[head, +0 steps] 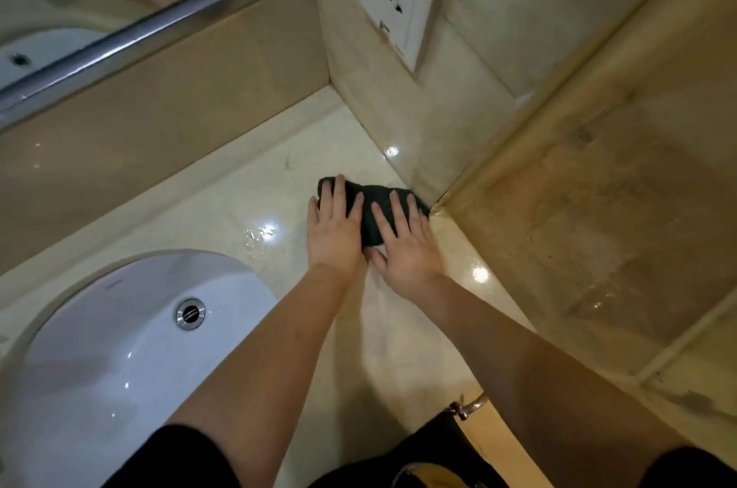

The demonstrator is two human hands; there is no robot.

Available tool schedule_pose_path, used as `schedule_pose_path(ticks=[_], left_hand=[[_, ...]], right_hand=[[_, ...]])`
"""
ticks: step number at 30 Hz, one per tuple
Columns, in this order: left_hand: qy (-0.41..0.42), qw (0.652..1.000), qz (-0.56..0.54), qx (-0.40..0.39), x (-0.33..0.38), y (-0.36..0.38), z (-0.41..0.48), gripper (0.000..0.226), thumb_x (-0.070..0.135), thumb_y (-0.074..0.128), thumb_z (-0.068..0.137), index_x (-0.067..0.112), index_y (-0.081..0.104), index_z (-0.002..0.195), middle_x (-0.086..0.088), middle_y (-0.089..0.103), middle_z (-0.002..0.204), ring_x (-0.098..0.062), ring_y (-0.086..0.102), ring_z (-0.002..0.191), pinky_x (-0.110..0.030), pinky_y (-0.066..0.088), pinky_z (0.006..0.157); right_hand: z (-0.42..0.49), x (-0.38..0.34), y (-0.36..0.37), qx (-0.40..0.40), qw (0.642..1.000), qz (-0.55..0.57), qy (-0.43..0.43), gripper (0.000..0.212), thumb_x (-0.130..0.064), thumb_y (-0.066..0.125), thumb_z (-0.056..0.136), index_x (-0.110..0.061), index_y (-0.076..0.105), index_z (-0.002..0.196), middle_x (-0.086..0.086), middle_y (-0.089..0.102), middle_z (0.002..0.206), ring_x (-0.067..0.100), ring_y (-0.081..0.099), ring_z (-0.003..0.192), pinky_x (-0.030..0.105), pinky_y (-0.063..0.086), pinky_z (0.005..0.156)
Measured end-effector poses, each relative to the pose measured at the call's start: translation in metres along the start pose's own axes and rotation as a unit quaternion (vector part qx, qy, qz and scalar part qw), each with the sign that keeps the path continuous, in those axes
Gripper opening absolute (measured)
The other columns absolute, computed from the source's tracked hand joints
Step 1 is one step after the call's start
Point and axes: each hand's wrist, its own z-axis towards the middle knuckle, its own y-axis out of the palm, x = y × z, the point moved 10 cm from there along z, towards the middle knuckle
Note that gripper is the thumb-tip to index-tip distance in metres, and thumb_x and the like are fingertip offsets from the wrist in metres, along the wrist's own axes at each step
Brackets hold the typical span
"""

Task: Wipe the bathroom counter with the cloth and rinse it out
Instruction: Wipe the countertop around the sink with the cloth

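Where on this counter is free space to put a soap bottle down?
Free: the strip of counter between the backsplash and the sink, though wet near the hands. Crowded: the corner by the wall, where the left hand and the right hand press the cloth.

Colours logged, positions relative to basin.
Oval white ceramic basin [119, 348], round chrome drain [190, 313] inside; to its right, glossy cream faintly veined stone counter [239, 208], plain blackish fabric cloth [375, 195].

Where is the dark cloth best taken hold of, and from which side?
Grip the cloth at its bunched middle from above, near side: it lies low on the counter under the left hand and right hand, its right end by the wall.
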Motion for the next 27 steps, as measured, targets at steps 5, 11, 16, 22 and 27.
schedule_pose_path(ticks=[5,11,16,22,27], left_hand=[[0.042,0.998,-0.023,-0.034,0.046,0.020,-0.027,0.064,0.026,0.037,0.098,0.021,0.004,0.153,-0.018,0.005,0.157,-0.033,0.003,0.145,-0.042,0.005,0.120],[0.151,0.986,0.013,-0.075,0.102,0.030,-0.032,0.068,0.038,0.034,0.098,0.020,-0.002,0.153,-0.013,-0.012,0.159,-0.029,-0.012,0.146,-0.042,-0.001,0.120],[0.181,0.979,0.044,-0.079,0.115,0.041,-0.043,0.069,0.039,0.033,0.098,0.022,-0.006,0.152,-0.011,-0.016,0.159,-0.027,-0.015,0.146,-0.042,-0.002,0.120],[0.206,0.972,0.065,-0.089,0.123,0.045,-0.056,0.068,0.039,0.031,0.098,0.023,-0.008,0.152,-0.011,-0.017,0.159,-0.027,-0.016,0.146,-0.043,0.000,0.120],[0.233,0.964,0.079,-0.098,0.137,0.053,-0.072,0.068,0.039,0.030,0.098,0.024,-0.010,0.151,-0.012,-0.018,0.158,-0.029,-0.019,0.145,-0.045,-0.002,0.120]], right_hand=[[-0.047,0.035,0.010,-0.008,0.999,-0.009,0.045,0.077,-0.061,0.004,0.088,-0.019,0.005,0.153,0.017,-0.001,0.159,0.036,0.000,0.146,0.045,0.003,0.119],[-0.082,0.084,0.012,-0.018,0.998,-0.006,0.056,0.074,-0.061,0.009,0.093,-0.020,-0.008,0.152,0.010,-0.015,0.159,0.023,-0.009,0.147,0.035,-0.005,0.117],[-0.101,0.089,0.023,-0.016,0.997,0.008,0.073,0.073,-0.060,0.012,0.094,-0.020,-0.008,0.152,0.010,-0.016,0.159,0.022,-0.011,0.147,0.036,-0.005,0.118],[-0.121,0.092,0.035,-0.008,0.994,0.021,0.109,0.082,-0.067,-0.007,0.081,-0.025,-0.010,0.151,0.010,-0.017,0.158,0.026,-0.013,0.146,0.037,-0.009,0.115],[-0.146,0.095,0.045,-0.016,0.990,0.027,0.136,0.083,-0.070,-0.008,0.079,-0.028,-0.013,0.150,0.010,-0.020,0.158,0.032,-0.016,0.145,0.042,-0.011,0.115]])
